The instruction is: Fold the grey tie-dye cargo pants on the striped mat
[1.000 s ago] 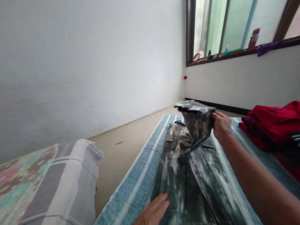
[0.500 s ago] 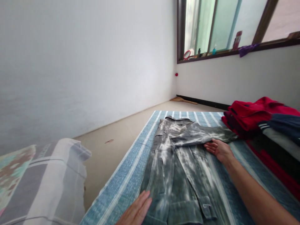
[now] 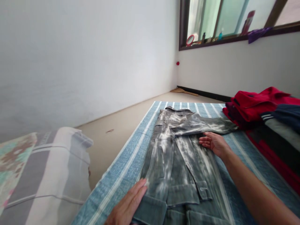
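Observation:
A grey-green jacket (image 3: 174,175) with pale tie-dye patches lies lengthwise on the bedding, its collar at the far end. One of its sleeves (image 3: 203,125) stretches out to the right, towards a pile of clothes. My left hand (image 3: 128,201) rests along the jacket's near left edge by the waistband, fingers straight and close together. Just below the sleeve, my right hand (image 3: 215,143) is at the jacket's right side, fingers extended and slightly bent, pointing left. Nothing shows in its grasp.
Blue striped bedding (image 3: 117,175) lies under the jacket. Folded red clothes (image 3: 257,104) and dark ones are stacked at right. A grey-and-white checked cloth bundle (image 3: 56,168) sits at left. Beyond are tiled floor (image 3: 103,142), white walls and a window sill with small bottles.
The view has tipped down, so the scene sits higher in the picture. My right hand has shifted slightly left onto the jacket's side. My left hand stays by the left edge.

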Tool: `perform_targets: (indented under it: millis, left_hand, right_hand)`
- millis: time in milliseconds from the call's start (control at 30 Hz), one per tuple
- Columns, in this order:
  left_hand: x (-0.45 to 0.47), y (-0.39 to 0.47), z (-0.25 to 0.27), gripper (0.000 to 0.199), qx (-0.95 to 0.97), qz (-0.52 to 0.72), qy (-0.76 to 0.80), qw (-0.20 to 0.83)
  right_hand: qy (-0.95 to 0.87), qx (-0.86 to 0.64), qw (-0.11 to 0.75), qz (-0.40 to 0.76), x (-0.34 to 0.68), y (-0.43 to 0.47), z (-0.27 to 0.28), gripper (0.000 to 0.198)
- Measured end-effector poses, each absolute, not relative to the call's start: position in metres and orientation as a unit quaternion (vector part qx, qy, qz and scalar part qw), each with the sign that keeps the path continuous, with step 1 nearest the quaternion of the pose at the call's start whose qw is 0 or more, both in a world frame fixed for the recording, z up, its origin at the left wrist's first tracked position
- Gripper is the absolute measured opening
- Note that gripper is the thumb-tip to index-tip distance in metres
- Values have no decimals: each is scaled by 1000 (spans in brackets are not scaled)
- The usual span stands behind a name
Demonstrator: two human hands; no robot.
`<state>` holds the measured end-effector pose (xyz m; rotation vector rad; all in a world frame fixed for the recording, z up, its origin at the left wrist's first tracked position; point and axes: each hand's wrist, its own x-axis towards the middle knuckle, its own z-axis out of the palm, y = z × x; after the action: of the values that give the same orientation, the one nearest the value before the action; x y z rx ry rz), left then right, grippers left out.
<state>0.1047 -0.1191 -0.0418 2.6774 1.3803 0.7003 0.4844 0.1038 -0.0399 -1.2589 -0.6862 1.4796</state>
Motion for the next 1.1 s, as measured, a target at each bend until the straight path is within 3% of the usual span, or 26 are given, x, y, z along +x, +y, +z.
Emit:
perform_targets:
  millis: [200, 367, 433, 533, 633, 733, 867, 1100]
  left_hand:
    - [124, -121, -31, 75, 848, 280, 450, 20]
    - [126, -117, -25, 64, 832, 305, 457, 73]
    - [125, -116, -24, 62, 821, 310, 469, 96]
    - [124, -117, -25, 56, 812, 317, 477, 109]
    - [127, -117, -26, 52, 809, 323, 481, 99]
    - [129, -118, -27, 52, 819, 314, 474, 74]
    - [130, -120, -31, 58, 856, 281, 434, -6]
    - [125, -130, -36, 51, 869, 220, 433, -99]
  right_hand:
    - [-513, -592, 443, 436, 461, 68, -25, 17]
    - [-832, -371, 308, 276, 421, 0, -6, 23]
    - [-905, -261, 263, 210, 403, -27, 0, 35]
    - [-944, -197, 243, 104, 378, -54, 0, 52]
    - [-948, -187, 258, 28, 359, -64, -6, 46]
    - [-940, -165, 298, -4, 350, -64, -12, 30]
    - [-938, -118, 327, -1, 349, -63, -13, 29]
    - [-961, -90, 262, 0, 348, -65, -18, 20]
